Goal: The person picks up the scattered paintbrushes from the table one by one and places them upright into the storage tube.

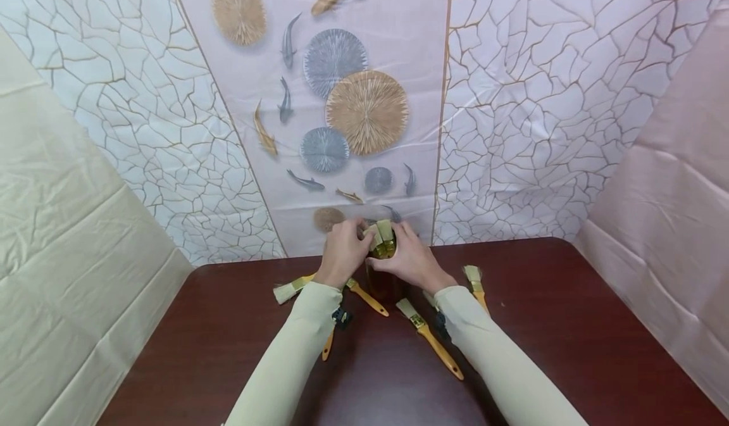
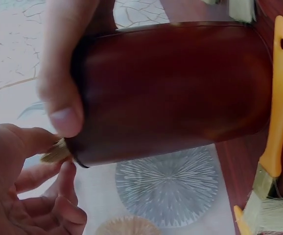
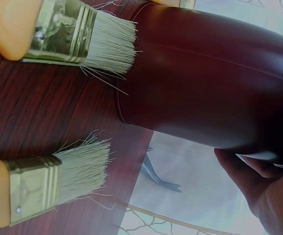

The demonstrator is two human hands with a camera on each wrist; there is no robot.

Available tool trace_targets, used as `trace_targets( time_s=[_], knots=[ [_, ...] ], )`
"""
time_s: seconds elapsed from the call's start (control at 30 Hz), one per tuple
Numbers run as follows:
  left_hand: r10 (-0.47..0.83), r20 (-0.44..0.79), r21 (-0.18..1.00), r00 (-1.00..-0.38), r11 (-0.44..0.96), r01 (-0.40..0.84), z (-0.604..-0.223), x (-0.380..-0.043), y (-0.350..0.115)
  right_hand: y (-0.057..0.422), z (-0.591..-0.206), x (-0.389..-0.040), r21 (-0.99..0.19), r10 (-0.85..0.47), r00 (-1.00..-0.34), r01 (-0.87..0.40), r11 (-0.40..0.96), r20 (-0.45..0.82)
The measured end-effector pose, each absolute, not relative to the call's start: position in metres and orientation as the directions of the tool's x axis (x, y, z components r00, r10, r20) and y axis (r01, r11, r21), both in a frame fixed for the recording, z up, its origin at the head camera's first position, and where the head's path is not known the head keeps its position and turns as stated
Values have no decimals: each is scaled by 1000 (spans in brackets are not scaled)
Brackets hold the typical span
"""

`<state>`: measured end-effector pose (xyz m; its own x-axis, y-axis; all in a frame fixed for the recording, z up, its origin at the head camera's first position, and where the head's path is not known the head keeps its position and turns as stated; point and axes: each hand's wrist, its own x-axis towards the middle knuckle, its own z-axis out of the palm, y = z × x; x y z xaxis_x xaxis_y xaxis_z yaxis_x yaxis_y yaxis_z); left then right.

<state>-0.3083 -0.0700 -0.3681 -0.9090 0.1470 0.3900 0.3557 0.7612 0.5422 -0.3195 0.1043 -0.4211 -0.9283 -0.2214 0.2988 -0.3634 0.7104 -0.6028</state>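
A dark red cylindrical container (image 2: 176, 93) stands upright near the table's back edge. Paintbrushes (image 1: 385, 231) rise bristles up from its mouth. My right hand (image 1: 414, 260) grips the container around its upper side, its thumb over the rim in the left wrist view and its fingers along the wall in the right wrist view. With thumb and fingers, my left hand (image 1: 344, 252) pinches a paintbrush by its bristles (image 2: 57, 153) at the mouth. The rest of that brush is hidden by the container.
Several paintbrushes with yellow handles lie around the container: one in front (image 1: 431, 338), one at the left (image 1: 293, 288), one close beside it (image 1: 369, 298), one at the right (image 1: 475, 285). A patterned cloth (image 1: 512, 128) hangs behind the dark red table (image 1: 228, 350).
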Motion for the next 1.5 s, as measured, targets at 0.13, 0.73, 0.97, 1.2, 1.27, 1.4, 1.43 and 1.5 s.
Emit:
trace_targets(
  time_s=[0.13, 0.73, 0.97, 1.2, 1.27, 1.4, 1.43, 1.5],
  knots=[
    [121, 399, 533, -909, 776, 337, -376, -310, -73, 103, -424, -320, -598, -227, -929, -364, 714, 294],
    [256, 303, 643, -918, 656, 395, -345, -281, -114, 102, -421, -325, -591, -221, -930, -358, 723, 292],
    [271, 215, 662, -938, 665, 345, -347, -261, -141, 103, -421, -324, -588, -219, -928, -361, 724, 300],
    [122, 160, 647, -980, 736, 197, -369, -253, -172, 104, -421, -322, -600, -205, -933, -348, 721, 294],
    [63, 124, 649, -990, 750, 130, -379, -252, -180, 104, -421, -322, -596, -208, -933, -348, 724, 293],
    [2, 52, 642, -999, 766, 35, -400, -250, -193, 104, -423, -322, -593, -213, -933, -349, 726, 289],
    [-4, 35, 641, -999, 767, 19, -405, -250, -195, 103, -423, -322, -594, -212, -934, -348, 726, 288],
    [-10, 2, 641, -1000, 768, -6, -414, -248, -195, 103, -423, -323, -596, -209, -935, -346, 725, 288]
  ],
)
